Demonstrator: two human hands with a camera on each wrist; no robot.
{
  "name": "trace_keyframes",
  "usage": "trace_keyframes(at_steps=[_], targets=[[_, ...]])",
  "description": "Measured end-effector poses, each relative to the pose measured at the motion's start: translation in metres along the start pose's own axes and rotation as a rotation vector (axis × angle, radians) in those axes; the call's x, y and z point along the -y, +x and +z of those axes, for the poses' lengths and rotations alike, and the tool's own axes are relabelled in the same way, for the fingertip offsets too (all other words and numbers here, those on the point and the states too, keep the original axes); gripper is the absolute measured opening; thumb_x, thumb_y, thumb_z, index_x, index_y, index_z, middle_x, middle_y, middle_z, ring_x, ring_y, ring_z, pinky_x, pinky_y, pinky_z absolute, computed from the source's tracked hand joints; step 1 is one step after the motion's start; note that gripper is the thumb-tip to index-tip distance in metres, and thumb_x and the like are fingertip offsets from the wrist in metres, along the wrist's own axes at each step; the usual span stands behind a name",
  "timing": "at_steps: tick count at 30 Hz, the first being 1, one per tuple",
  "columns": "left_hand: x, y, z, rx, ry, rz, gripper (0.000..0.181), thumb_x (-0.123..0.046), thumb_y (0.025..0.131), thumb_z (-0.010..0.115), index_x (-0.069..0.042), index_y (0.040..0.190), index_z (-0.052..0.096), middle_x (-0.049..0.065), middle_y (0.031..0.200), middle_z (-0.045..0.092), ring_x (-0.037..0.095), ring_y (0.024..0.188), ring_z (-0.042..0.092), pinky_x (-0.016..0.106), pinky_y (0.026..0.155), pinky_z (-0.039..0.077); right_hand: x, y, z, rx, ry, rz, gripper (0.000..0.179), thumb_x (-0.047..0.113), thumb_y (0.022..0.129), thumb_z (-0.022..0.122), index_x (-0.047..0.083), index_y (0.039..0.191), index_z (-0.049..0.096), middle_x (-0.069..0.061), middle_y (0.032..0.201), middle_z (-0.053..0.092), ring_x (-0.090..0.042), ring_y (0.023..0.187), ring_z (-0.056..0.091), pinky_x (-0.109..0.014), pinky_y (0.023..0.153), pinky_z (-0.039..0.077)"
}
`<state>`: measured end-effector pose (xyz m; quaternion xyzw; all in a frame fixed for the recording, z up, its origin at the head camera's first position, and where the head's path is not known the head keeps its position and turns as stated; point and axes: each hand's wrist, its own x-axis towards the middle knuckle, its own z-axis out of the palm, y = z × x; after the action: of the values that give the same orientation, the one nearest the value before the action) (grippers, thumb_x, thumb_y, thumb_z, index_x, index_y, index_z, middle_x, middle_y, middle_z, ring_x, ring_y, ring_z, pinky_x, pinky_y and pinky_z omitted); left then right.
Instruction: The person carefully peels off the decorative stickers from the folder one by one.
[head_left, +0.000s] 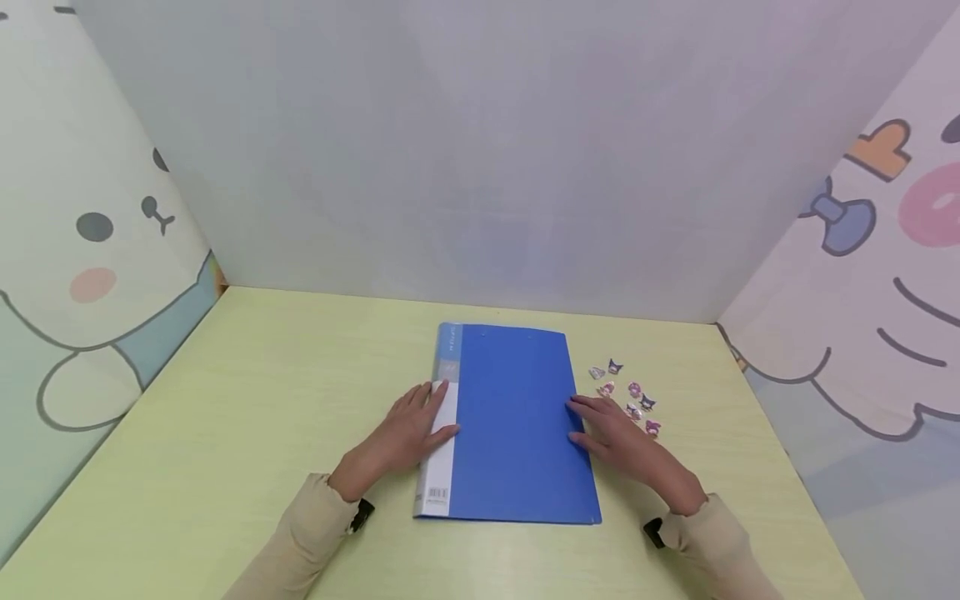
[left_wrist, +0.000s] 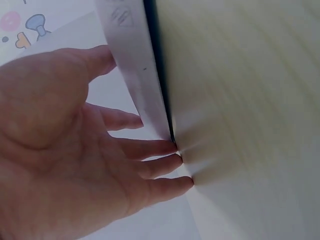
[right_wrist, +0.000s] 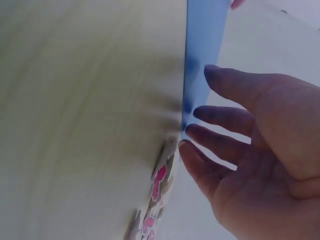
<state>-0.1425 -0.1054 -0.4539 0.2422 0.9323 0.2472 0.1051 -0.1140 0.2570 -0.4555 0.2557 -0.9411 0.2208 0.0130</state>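
A closed blue folder (head_left: 517, 417) with a white and grey spine lies flat on the table, its spine to the left. My left hand (head_left: 405, 429) rests at the spine, thumb and index finger over its edge. In the left wrist view the straight fingers of that hand (left_wrist: 100, 135) reach along the spine (left_wrist: 132, 65), the lower ones touching the tabletop. At the folder's right edge lies my right hand (head_left: 618, 437), fingertips on the cover's border. Spread, lightly bent fingers show on this hand (right_wrist: 255, 140) in the right wrist view, beside the blue edge (right_wrist: 205, 45).
Several small cartoon-character stickers (head_left: 635, 389) lie scattered right of the folder, some close to the right hand. The pale yellow table (head_left: 285, 375) is bounded by a plain grey wall panel (head_left: 465, 167) behind and cartoon-printed panels (head_left: 90, 250) at both sides.
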Motion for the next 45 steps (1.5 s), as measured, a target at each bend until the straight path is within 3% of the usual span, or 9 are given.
trace_keyframes(at_steps=[8,12,17,25,33,37,40,45], targets=[[0.004,0.000,-0.001,0.013,-0.138,0.010,0.072,-0.034,0.106,0.057,0.004,0.160,0.026,0.035,0.162,0.021,0.053,0.151,0.015,0.065,0.119,0.019,0.013,-0.004,0.007,0.106,-0.001,0.070,0.063,0.025,0.103,0.065,-0.008,0.151,0.043,-0.030,0.157,0.037,-0.051,0.144,0.034,-0.062,0.109,0.039],[0.006,0.003,-0.002,-0.013,-0.219,0.012,0.069,-0.030,0.106,0.057,0.006,0.158,0.029,0.037,0.160,0.023,0.052,0.149,0.019,0.066,0.115,0.028,0.022,-0.004,0.008,0.122,0.022,0.115,0.066,0.030,0.103,0.065,-0.004,0.154,0.042,-0.031,0.160,0.032,-0.051,0.146,0.029,-0.064,0.109,0.038],[0.007,0.005,-0.002,-0.051,-0.306,-0.013,0.067,-0.025,0.106,0.058,0.009,0.156,0.030,0.037,0.159,0.026,0.052,0.148,0.024,0.066,0.115,0.028,0.030,0.001,0.011,0.150,0.044,0.152,0.069,0.035,0.103,0.065,-0.001,0.156,0.039,-0.033,0.162,0.024,-0.052,0.148,0.024,-0.066,0.109,0.037],[0.010,0.009,-0.001,-0.141,-0.442,-0.020,0.062,-0.014,0.104,0.059,0.015,0.152,0.032,0.037,0.154,0.037,0.047,0.138,0.043,0.061,0.112,0.037,0.043,0.007,0.019,0.182,0.070,0.212,0.077,0.038,0.102,0.065,-0.001,0.159,0.031,-0.035,0.164,0.012,-0.055,0.150,0.012,-0.069,0.110,0.034],[0.005,0.008,-0.004,-0.140,-0.480,-0.076,0.062,-0.019,0.106,0.058,0.007,0.156,0.030,0.033,0.157,0.034,0.041,0.132,0.047,0.059,0.109,0.041,0.049,0.008,0.021,0.186,0.089,0.240,0.077,0.039,0.102,0.065,0.001,0.160,0.030,-0.036,0.165,0.007,-0.055,0.152,0.007,-0.070,0.111,0.031],[0.002,0.008,-0.006,-0.151,-0.496,-0.053,0.061,-0.016,0.107,0.056,0.007,0.156,0.030,0.032,0.147,0.043,0.035,0.114,0.056,0.050,0.093,0.052,0.049,0.006,0.021,0.186,0.099,0.241,0.078,0.040,0.102,0.064,0.004,0.161,0.030,-0.035,0.165,0.006,-0.054,0.152,0.006,-0.070,0.111,0.032],[0.000,0.009,-0.007,-0.178,-0.495,-0.040,0.059,-0.011,0.106,0.056,0.008,0.155,0.030,0.030,0.135,0.048,0.030,0.101,0.054,0.042,0.081,0.051,0.047,0.005,0.023,0.184,0.103,0.236,0.077,0.040,0.102,0.064,0.006,0.162,0.030,-0.035,0.165,0.005,-0.054,0.152,0.006,-0.070,0.111,0.032],[-0.007,0.010,-0.009,-0.239,-0.513,-0.070,0.056,-0.007,0.104,0.057,0.002,0.155,0.035,0.028,0.135,0.047,0.035,0.106,0.056,0.044,0.083,0.053,0.047,0.005,0.027,0.173,0.115,0.255,0.077,0.042,0.103,0.063,0.008,0.162,0.029,-0.034,0.166,0.004,-0.054,0.152,0.005,-0.072,0.110,0.030]])
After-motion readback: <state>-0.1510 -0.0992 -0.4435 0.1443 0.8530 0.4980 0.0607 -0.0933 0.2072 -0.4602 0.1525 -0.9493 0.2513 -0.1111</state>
